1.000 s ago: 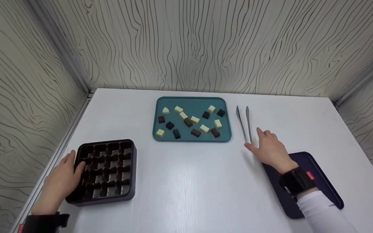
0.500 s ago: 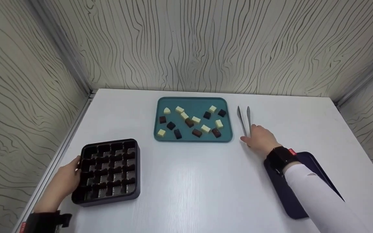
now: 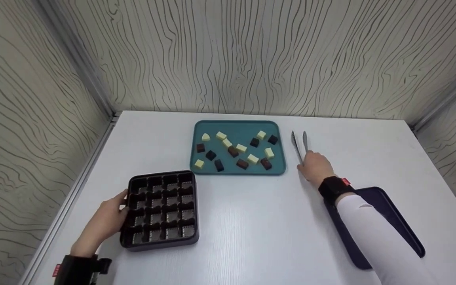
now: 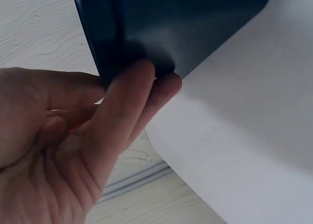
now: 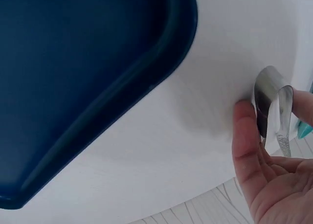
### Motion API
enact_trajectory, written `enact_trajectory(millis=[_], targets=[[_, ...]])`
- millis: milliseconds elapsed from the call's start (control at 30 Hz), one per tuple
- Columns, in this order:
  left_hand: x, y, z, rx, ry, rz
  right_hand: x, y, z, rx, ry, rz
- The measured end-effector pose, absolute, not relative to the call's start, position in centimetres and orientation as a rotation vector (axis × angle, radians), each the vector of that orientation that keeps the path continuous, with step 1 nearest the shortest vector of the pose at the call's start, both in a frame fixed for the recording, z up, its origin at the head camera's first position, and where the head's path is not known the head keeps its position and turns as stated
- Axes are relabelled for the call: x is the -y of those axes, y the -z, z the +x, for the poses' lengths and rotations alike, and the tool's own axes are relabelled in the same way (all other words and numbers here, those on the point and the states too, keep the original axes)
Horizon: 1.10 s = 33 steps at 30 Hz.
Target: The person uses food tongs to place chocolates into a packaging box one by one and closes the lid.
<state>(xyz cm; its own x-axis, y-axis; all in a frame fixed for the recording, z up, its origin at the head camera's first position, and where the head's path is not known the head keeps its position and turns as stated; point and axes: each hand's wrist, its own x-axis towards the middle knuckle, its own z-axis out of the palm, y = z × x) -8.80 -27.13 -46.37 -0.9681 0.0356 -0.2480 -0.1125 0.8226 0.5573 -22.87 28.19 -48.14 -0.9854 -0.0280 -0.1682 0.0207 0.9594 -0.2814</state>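
My left hand (image 3: 109, 217) grips the left side of a dark square box (image 3: 162, 245). Inside it, a divider insert makes a grid of square compartments with nothing in them. From the left wrist, the fingers (image 4: 124, 104) lie against the dark wall at the box's corner. With my right hand (image 3: 317, 168) I hold metal tongs (image 3: 297, 148) at their bent end, thumb and fingers on either side. The tongs' two arms point away from me, spread apart, beside the teal tray (image 3: 236, 127). Several white chocolates (image 3: 253, 158) and dark chocolates (image 3: 233, 151) lie scattered on that tray.
A navy tray (image 3: 378, 206) lies at the right, partly hidden under my right forearm. All of it stands on a white table (image 3: 244, 221), with patterned panels (image 3: 236, 55) rising behind and at both sides.
My left hand has taken hold of the box and shifted it to the right. The right hand has moved onto the tongs and closed around their bent end.
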Motion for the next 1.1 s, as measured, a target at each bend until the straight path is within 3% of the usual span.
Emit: enact_trajectory(millis=[567,1100], targets=[[19.8,46.8,-9.2,-2.744,-1.071,0.009,-29.7,46.2,-22.2,-2.995,0.487,0.138],[14.1,47.4,-9.1,-2.665,-1.291,0.080,-27.7,41.6,-18.4,-3.064,0.370,-0.343]])
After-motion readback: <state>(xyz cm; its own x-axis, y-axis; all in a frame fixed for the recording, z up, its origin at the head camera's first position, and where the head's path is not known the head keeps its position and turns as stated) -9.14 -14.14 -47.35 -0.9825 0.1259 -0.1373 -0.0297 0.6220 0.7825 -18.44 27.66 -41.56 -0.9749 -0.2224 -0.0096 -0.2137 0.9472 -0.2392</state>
